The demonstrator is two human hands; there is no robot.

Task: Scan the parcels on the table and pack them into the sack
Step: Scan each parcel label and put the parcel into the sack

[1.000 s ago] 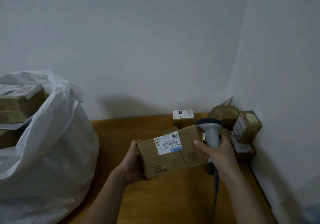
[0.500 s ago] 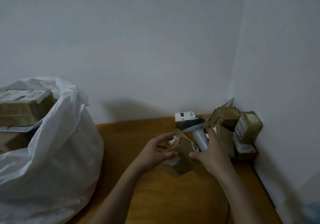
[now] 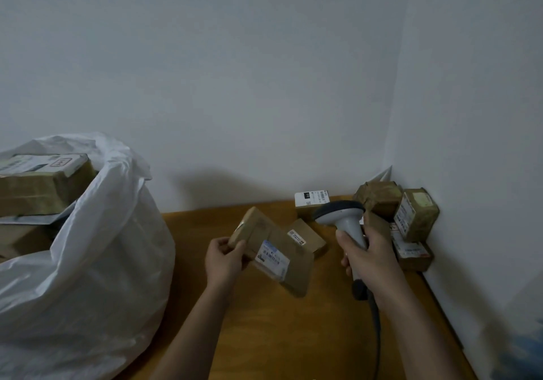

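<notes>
Parcel now lifted, tilted, label up; left hand grips its end, scanner gripped in right hand, just right of it.

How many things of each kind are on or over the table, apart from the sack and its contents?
Brown parcels: 6, one held by the left hand, five by the corner
Scanners: 1, the scanner in the right hand
Total: 7
</notes>
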